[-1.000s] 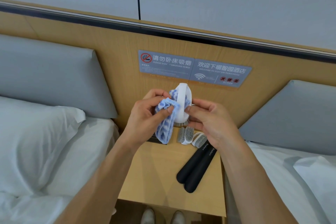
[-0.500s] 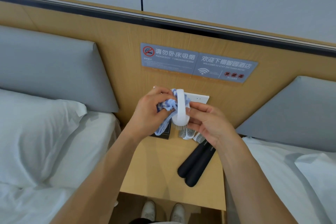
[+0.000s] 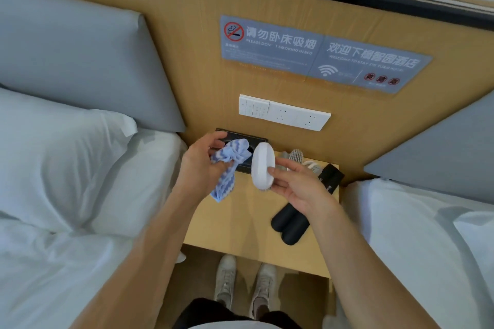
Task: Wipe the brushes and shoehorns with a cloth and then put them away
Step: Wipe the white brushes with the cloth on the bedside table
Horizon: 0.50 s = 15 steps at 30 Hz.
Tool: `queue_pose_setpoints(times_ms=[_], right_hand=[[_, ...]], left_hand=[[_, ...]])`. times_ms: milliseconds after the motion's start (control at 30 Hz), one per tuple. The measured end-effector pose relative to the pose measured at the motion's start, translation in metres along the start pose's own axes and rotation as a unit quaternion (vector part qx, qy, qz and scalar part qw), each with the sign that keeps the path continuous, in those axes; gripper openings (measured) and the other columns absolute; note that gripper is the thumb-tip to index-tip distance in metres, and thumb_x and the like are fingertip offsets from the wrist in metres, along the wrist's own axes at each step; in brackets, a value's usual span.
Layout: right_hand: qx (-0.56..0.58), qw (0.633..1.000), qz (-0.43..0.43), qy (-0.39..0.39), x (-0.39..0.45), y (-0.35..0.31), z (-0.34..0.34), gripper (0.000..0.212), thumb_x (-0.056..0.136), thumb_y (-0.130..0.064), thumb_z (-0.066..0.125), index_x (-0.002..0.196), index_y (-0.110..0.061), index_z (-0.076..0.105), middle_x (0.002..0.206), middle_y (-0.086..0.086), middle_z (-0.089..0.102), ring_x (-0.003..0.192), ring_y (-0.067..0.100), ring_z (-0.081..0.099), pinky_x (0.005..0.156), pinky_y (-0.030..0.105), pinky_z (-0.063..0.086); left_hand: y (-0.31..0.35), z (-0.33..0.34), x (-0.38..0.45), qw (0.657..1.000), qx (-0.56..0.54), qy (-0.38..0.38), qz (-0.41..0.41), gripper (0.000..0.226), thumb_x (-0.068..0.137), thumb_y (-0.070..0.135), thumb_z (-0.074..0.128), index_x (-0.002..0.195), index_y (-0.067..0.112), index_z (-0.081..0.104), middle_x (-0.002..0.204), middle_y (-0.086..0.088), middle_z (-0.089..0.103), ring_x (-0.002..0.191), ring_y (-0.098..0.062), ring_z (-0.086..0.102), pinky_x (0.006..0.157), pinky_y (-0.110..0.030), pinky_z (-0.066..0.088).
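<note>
A big bed with a white pillow (image 3: 61,157) is off past my left hand, and another white bed (image 3: 417,243) is off past my right hand. Under both hands is a little wooden table (image 3: 240,224) that sits between the beds. Up past my fingers, on the wooden wall, there is a grey sign (image 3: 320,53), and below it a white strip of switches and plugs (image 3: 284,112). Two black shoehorns (image 3: 291,227) lie side by side on the table, partly under my right wrist. My left hand (image 3: 199,165) is curled around a blue and white cloth (image 3: 227,168), and one end of the cloth hangs down below my palm. My right hand (image 3: 296,187) holds a white brush (image 3: 263,165) by its edge with my thumb and fingers, so the smooth white back faces me. The brush is up in the air just beside the cloth. More brushes (image 3: 295,157) lie on the table just past my right fingers, near the wall.
</note>
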State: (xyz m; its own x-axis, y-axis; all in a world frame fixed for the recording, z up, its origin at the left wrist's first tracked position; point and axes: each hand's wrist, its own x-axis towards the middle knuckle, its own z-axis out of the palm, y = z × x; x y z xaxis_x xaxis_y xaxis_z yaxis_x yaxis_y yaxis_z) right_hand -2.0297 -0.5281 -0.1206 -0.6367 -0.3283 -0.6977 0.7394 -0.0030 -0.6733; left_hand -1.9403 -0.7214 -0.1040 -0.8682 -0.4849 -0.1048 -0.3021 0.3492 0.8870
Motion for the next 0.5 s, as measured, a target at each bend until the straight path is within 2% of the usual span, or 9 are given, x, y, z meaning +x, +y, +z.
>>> queue_pose_setpoints(times_ms=[100, 133, 200, 267, 367, 400, 500], right_hand=[[0.000, 0.998, 0.053, 0.024, 0.032, 0.029, -0.004, 0.051, 0.089, 0.003, 0.068, 0.137, -0.004, 0.054, 0.125, 0.019, 0.066, 0.101, 0.028, 0.068, 0.079, 0.036, 0.058], [-0.008, 0.997, 0.065, 0.034, 0.043, 0.039, -0.005, 0.049, 0.089, 0.003, 0.068, 0.136, -0.003, 0.055, 0.125, 0.019, 0.066, 0.097, 0.026, 0.068, 0.078, 0.033, 0.057], [-0.047, 0.993, 0.082, 0.065, 0.065, 0.059, -0.006, 0.043, 0.088, 0.000, 0.072, 0.130, -0.002, 0.061, 0.114, 0.017, 0.069, 0.085, 0.020, 0.064, 0.074, 0.026, 0.054], [-0.077, 0.987, 0.105, 0.092, 0.087, 0.079, -0.008, 0.037, 0.086, -0.001, 0.075, 0.122, -0.001, 0.065, 0.099, 0.013, 0.069, 0.077, 0.019, 0.060, 0.071, 0.026, 0.051], [-0.057, 0.983, 0.141, 0.099, 0.118, 0.106, -0.009, 0.028, 0.085, 0.002, 0.075, 0.111, -0.001, 0.065, 0.096, 0.014, 0.068, 0.075, 0.019, 0.061, 0.067, 0.028, 0.053], [-0.049, 0.983, 0.149, 0.100, 0.128, 0.113, -0.009, 0.024, 0.085, 0.003, 0.074, 0.107, -0.001, 0.064, 0.098, 0.014, 0.068, 0.077, 0.020, 0.064, 0.066, 0.029, 0.053], [-0.053, 0.981, 0.148, 0.113, 0.158, 0.135, -0.007, 0.015, 0.086, 0.005, 0.072, 0.092, -0.005, 0.063, 0.105, 0.017, 0.068, 0.079, 0.022, 0.066, 0.063, 0.030, 0.053]], left_hand=[[-0.035, 0.004, 0.002, 0.996, -0.020, 0.032, -0.082, 0.032, 0.084, 0.006, 0.071, 0.113, 0.019, 0.067, 0.098, 0.003, 0.072, 0.088, -0.011, 0.069, 0.073, -0.023, 0.057], [-0.045, 0.006, 0.003, 0.994, -0.027, 0.034, -0.098, 0.027, 0.084, 0.006, 0.071, 0.107, 0.019, 0.069, 0.094, 0.004, 0.072, 0.085, -0.010, 0.070, 0.071, -0.024, 0.058], [-0.065, 0.012, 0.004, 0.991, -0.041, 0.038, -0.125, 0.021, 0.085, 0.007, 0.070, 0.099, 0.022, 0.071, 0.088, 0.007, 0.072, 0.080, -0.005, 0.069, 0.063, -0.015, 0.054], [-0.087, 0.020, 0.006, 0.985, -0.056, 0.049, -0.157, 0.022, 0.084, 0.004, 0.067, 0.096, 0.022, 0.071, 0.086, 0.007, 0.072, 0.078, -0.005, 0.068, 0.063, -0.016, 0.052], [-0.121, 0.035, 0.011, 0.976, -0.084, 0.043, -0.197, 0.027, 0.085, -0.004, 0.060, 0.097, 0.019, 0.070, 0.091, -0.001, 0.072, 0.088, -0.021, 0.070, 0.074, -0.035, 0.059], [-0.130, 0.041, 0.011, 0.975, -0.088, 0.038, -0.201, 0.030, 0.085, -0.005, 0.059, 0.094, 0.021, 0.070, 0.090, -0.001, 0.072, 0.088, -0.022, 0.070, 0.075, -0.036, 0.059], [-0.152, 0.056, 0.011, 0.974, -0.092, 0.036, -0.204, 0.038, 0.084, -0.005, 0.060, 0.086, 0.032, 0.068, 0.084, 0.009, 0.072, 0.082, -0.012, 0.070, 0.070, -0.026, 0.058]])
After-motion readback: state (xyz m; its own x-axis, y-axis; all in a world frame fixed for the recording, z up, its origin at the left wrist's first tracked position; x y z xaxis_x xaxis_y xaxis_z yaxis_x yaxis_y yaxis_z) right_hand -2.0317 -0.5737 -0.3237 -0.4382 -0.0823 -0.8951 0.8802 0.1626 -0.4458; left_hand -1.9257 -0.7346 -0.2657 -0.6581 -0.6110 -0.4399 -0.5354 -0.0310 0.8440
